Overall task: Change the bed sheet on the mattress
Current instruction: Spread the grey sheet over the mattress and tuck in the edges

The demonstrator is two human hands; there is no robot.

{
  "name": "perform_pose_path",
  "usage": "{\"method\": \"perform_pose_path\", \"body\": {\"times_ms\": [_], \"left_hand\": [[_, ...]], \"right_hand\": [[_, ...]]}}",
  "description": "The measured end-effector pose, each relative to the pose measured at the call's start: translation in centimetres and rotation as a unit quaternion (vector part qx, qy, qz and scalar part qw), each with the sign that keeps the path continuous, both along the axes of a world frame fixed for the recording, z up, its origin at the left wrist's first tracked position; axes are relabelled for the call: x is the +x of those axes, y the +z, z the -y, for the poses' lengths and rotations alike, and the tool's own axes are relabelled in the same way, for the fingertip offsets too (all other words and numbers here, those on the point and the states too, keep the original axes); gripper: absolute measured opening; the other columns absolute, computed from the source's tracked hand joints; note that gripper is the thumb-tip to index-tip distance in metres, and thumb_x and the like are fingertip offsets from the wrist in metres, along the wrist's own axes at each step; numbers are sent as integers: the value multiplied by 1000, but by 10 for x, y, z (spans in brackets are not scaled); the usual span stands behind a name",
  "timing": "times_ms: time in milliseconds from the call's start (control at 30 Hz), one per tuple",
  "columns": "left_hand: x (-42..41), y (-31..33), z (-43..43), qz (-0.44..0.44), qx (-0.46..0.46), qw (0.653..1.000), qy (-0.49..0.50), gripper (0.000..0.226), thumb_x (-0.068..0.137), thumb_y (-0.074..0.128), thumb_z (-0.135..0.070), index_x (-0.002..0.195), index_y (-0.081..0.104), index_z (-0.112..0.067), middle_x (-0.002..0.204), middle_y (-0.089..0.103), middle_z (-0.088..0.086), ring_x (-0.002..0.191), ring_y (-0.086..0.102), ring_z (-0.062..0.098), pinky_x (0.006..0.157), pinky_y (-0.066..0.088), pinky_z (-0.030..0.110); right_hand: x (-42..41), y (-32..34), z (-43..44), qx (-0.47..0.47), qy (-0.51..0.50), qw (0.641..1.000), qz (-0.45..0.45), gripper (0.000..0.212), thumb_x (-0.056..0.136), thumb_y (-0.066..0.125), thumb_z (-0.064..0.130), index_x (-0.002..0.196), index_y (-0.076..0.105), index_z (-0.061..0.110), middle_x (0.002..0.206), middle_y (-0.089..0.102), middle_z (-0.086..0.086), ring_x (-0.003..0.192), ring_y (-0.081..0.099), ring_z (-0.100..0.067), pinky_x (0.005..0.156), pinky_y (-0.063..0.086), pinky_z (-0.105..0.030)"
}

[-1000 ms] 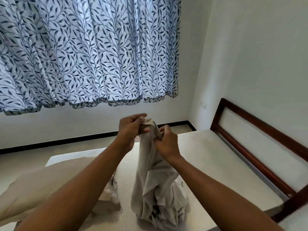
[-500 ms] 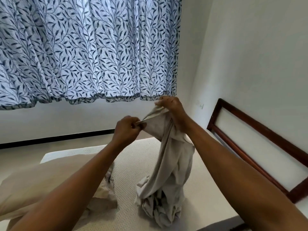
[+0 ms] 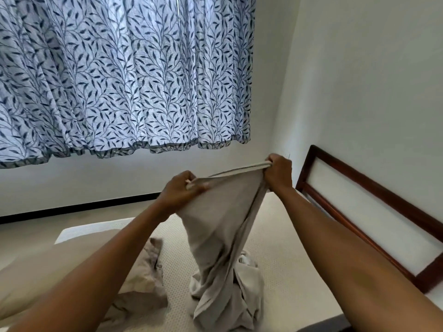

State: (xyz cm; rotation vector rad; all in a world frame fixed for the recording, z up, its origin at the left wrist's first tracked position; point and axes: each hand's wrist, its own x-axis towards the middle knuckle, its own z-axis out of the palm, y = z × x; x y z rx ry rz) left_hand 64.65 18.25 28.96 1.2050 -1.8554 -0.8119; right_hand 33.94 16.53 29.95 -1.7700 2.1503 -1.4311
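Note:
A beige bed sheet (image 3: pixel 223 236) hangs bunched from both hands above the bare cream mattress (image 3: pixel 282 248), its lower folds piled on the mattress. My left hand (image 3: pixel 182 190) pinches the sheet's hem at centre. Higher and to the right, my right hand (image 3: pixel 278 171) grips the same hem, which is stretched taut between the two hands.
A beige pillow (image 3: pixel 57 271) lies on the mattress at the lower left, with crumpled cloth at its near end. A dark wooden headboard (image 3: pixel 364 212) runs along the white wall on the right. A leaf-patterned curtain (image 3: pixel 119 75) hangs behind, above bare floor.
My hands started close together on the sheet. The right hand has slid up and to the right along the hem, spreading the edge out, and the sheet has lifted higher.

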Motion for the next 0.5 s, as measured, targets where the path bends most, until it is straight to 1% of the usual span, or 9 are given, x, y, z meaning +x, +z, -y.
{"method": "perform_pose_path", "body": {"times_ms": [67, 100, 167, 233, 300, 367, 400, 433, 500], "left_hand": [[3, -18, -1, 121, -13, 992, -43, 35, 77, 74, -55, 85, 64, -23, 72, 64, -9, 64, 54, 0, 58, 41, 30], [3, -27, -2, 154, -10, 986, -57, 29, 74, 69, -53, 83, 66, -26, 71, 66, -9, 63, 56, -2, 59, 44, 30], [1, -41, -3, 189, 15, 980, -62, 29, 75, 63, -47, 79, 70, -19, 66, 65, -5, 60, 57, 4, 60, 48, 34], [0, -52, 1, 232, 27, 970, -65, 37, 81, 62, -43, 74, 67, -8, 62, 58, 1, 58, 53, 13, 57, 45, 33], [3, -54, 3, 243, 21, 969, -41, 38, 82, 58, -37, 67, 63, -3, 61, 53, 5, 58, 49, 17, 57, 41, 34], [12, -45, 8, 128, 10, 991, 40, 29, 71, 50, -28, 58, 56, -3, 58, 50, 3, 58, 45, 15, 55, 36, 34], [18, -33, 11, 52, 3, 994, 97, 24, 67, 48, -25, 55, 53, -5, 57, 46, 1, 58, 43, 12, 55, 32, 33], [23, -17, 14, -13, -14, 988, 150, 22, 70, 50, -23, 53, 50, -8, 57, 43, 0, 59, 41, 12, 56, 30, 32], [30, 16, 22, -123, -38, 967, 222, 33, 86, 56, -16, 54, 49, -11, 58, 44, 4, 60, 39, 13, 59, 29, 34]], "right_hand": [[-1, 31, 13, -53, -10, 998, 10, 23, 73, 54, -7, 69, 59, 15, 68, 62, -4, 66, 56, -19, 53, 27, -19], [1, 47, 20, -83, -13, 996, 9, 20, 73, 52, -6, 70, 62, 12, 69, 64, -5, 66, 55, -17, 54, 29, -19], [5, 78, 30, -142, -20, 989, 25, 22, 72, 47, -5, 73, 66, 7, 70, 65, -4, 66, 58, -16, 56, 34, -19], [7, 96, 33, -194, -29, 978, 69, 29, 72, 42, -6, 72, 69, 4, 70, 68, -4, 66, 61, -17, 54, 35, -9], [7, 100, 30, -187, -14, 977, 97, 32, 74, 41, -6, 71, 71, 6, 73, 71, -6, 71, 67, -20, 59, 39, -6], [5, 89, 23, -123, 56, 990, 36, 27, 75, 48, 3, 74, 73, 12, 81, 75, -8, 81, 70, -24, 69, 44, -16], [5, 81, 17, -53, 103, 993, -20, 27, 74, 49, 11, 80, 75, 12, 88, 76, -10, 89, 70, -26, 75, 45, -20], [4, 65, 12, 53, 142, 984, -96, 33, 74, 47, 18, 88, 76, 10, 98, 76, -13, 98, 68, -27, 82, 44, -23], [7, 26, -5, 284, 211, 908, -223, 35, 80, 45, 22, 96, 73, 8, 105, 72, -14, 106, 63, -29, 90, 45, -30]]}}
